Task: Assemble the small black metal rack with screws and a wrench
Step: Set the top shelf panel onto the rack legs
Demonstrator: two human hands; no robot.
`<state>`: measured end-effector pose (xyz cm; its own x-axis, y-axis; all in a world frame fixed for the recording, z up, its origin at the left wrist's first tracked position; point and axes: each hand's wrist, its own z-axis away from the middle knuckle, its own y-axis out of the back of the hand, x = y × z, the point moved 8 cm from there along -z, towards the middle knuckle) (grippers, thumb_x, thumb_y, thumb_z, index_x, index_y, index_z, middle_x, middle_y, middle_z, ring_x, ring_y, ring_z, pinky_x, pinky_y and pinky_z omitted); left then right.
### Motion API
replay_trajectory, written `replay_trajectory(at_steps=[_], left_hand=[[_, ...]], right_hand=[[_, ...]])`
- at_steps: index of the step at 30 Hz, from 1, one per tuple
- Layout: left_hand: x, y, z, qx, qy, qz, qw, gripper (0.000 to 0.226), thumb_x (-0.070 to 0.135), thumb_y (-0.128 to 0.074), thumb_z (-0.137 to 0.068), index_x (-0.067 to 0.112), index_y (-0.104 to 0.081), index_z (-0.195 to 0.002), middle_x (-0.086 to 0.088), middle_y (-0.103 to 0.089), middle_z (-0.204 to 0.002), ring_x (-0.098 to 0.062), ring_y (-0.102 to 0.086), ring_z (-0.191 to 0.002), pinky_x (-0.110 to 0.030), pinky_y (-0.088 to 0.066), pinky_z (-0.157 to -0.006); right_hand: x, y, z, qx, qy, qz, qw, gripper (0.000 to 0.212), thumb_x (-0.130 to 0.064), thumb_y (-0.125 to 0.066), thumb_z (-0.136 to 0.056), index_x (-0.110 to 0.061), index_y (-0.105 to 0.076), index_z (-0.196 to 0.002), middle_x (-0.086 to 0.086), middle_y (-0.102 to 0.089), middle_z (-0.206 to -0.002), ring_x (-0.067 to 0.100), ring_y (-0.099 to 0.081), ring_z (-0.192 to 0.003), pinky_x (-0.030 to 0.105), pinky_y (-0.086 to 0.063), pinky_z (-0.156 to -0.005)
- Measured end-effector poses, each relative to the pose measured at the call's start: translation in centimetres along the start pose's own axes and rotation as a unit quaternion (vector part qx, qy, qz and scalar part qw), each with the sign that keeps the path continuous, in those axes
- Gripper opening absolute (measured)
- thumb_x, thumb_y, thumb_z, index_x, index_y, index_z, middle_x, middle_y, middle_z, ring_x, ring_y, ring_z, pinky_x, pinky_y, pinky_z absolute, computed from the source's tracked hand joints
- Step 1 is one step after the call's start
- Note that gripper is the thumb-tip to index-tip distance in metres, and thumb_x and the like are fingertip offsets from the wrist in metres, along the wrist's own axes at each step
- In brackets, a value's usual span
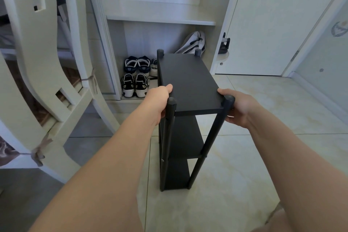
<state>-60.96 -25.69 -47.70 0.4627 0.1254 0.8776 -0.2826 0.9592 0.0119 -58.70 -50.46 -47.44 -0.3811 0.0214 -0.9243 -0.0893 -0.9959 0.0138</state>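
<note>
a pale wooden chair [32, 43] stands at left, with sneakers [134, 84] in the open cabinet beyond. the left hand [160, 100] has its grip on the black rack [188, 81] by the near-left post, thumb on top. the rack stands upright on the tiled floor [244, 156]. the right hand [239, 109] mirrors it at the opposite corner, likely to steady or shift the built frame, whose feet may be just lifted.

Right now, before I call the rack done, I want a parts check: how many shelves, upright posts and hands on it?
Shelves: 3
Upright posts: 4
Hands gripping the rack at its top: 2, the left hand and the right hand
Total: 9
</note>
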Motion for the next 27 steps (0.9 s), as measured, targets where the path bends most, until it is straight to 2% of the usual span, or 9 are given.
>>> replay_trajectory(at_steps=[2, 3, 6, 9, 15, 17, 20, 25, 27], left_hand=[[-0.4, -0.2, 0.1, -0.021, -0.007, 0.007, 1.0, 0.029, 0.038, -0.06, -0.097, 0.015, -0.061, -0.113, -0.006, -0.071, -0.104, -0.021, -0.067, -0.085, -0.032, -0.053, -0.065], [-0.6, -0.2, 0.0, -0.025, -0.012, 0.009, 1.0, 0.027, 0.039, -0.06, -0.097, 0.016, -0.063, -0.11, -0.005, -0.072, -0.102, -0.019, -0.067, -0.081, -0.03, -0.051, -0.062], [-0.7, -0.1, -0.2, -0.023, -0.021, 0.014, 0.999, 0.019, 0.038, -0.059, -0.097, 0.019, -0.063, -0.099, -0.002, -0.071, -0.093, -0.018, -0.066, -0.074, -0.028, -0.051, -0.061], [-0.7, -0.3, -0.2, -0.026, -0.016, 0.02, 0.999, 0.02, 0.04, -0.06, -0.096, 0.021, -0.063, -0.101, 0.0, -0.072, -0.093, -0.017, -0.067, -0.075, -0.027, -0.049, -0.059], [-0.9, -0.4, 0.1, -0.035, 0.001, 0.02, 0.999, 0.023, 0.042, -0.058, -0.098, 0.02, -0.061, -0.102, -0.003, -0.071, -0.097, -0.021, -0.067, -0.084, -0.033, -0.052, -0.068], [-1.1, -0.6, 0.2, -0.038, 0.015, 0.023, 0.999, 0.026, 0.044, -0.058, -0.097, 0.019, -0.061, -0.103, -0.006, -0.071, -0.101, -0.024, -0.067, -0.091, -0.038, -0.055, -0.079], [-1.4, -0.8, 0.2, -0.044, 0.033, 0.033, 0.998, 0.029, 0.045, -0.057, -0.097, 0.017, -0.06, -0.106, -0.008, -0.07, -0.108, -0.028, -0.066, -0.103, -0.045, -0.051, -0.096], [-1.4, -0.9, 0.1, -0.057, 0.036, 0.042, 0.997, 0.03, 0.045, -0.057, -0.099, 0.016, -0.06, -0.107, -0.007, -0.069, -0.102, -0.026, -0.064, -0.089, -0.046, -0.051, -0.096], [-1.5, -0.9, 0.1, -0.063, 0.034, 0.041, 0.997, 0.031, 0.045, -0.057, -0.099, 0.016, -0.06, -0.11, -0.007, -0.069, -0.101, -0.026, -0.064, -0.09, -0.047, -0.053, -0.093]], right_hand=[[0.5, 0.1, 0.0, 0.001, -0.003, -0.01, 1.0, 0.016, -0.031, -0.076, -0.088, -0.017, -0.068, -0.088, -0.001, -0.07, -0.073, 0.018, -0.065, -0.066, 0.027, -0.052, -0.058], [0.7, 0.1, 0.0, 0.002, -0.004, -0.015, 1.0, 0.015, -0.031, -0.077, -0.088, -0.018, -0.068, -0.087, -0.002, -0.07, -0.071, 0.017, -0.065, -0.065, 0.028, -0.052, -0.059], [0.9, 0.1, 0.0, 0.003, -0.005, -0.026, 1.0, 0.014, -0.031, -0.077, -0.087, -0.019, -0.069, -0.086, -0.004, -0.069, -0.065, 0.017, -0.064, -0.063, 0.028, -0.051, -0.059], [0.8, 0.3, 0.0, 0.006, -0.004, -0.027, 1.0, 0.016, -0.032, -0.078, -0.087, -0.018, -0.07, -0.089, -0.003, -0.071, -0.066, 0.019, -0.066, -0.067, 0.028, -0.052, -0.059], [0.6, 0.4, -0.1, 0.007, 0.0, -0.022, 1.0, 0.019, -0.031, -0.079, -0.087, -0.014, -0.071, -0.092, 0.0, -0.072, -0.069, 0.022, -0.067, -0.07, 0.029, -0.055, -0.06], [0.6, 0.4, -0.2, 0.008, 0.0, -0.021, 1.0, 0.02, -0.031, -0.078, -0.088, -0.013, -0.07, -0.092, 0.001, -0.072, -0.071, 0.023, -0.067, -0.072, 0.03, -0.054, -0.062], [0.7, 0.4, -0.2, 0.012, -0.003, -0.026, 1.0, 0.02, -0.031, -0.079, -0.088, -0.013, -0.071, -0.092, 0.004, -0.072, -0.076, 0.023, -0.067, -0.073, 0.03, -0.055, -0.061], [0.8, 0.3, -0.2, 0.001, -0.005, -0.038, 0.999, 0.019, -0.029, -0.077, -0.089, -0.011, -0.071, -0.094, 0.003, -0.074, -0.075, 0.022, -0.068, -0.068, 0.026, -0.054, -0.051], [0.7, 0.3, -0.2, -0.002, -0.005, -0.039, 0.999, 0.02, -0.03, -0.077, -0.09, -0.011, -0.071, -0.094, 0.003, -0.074, -0.076, 0.022, -0.068, -0.07, 0.026, -0.054, -0.051]])
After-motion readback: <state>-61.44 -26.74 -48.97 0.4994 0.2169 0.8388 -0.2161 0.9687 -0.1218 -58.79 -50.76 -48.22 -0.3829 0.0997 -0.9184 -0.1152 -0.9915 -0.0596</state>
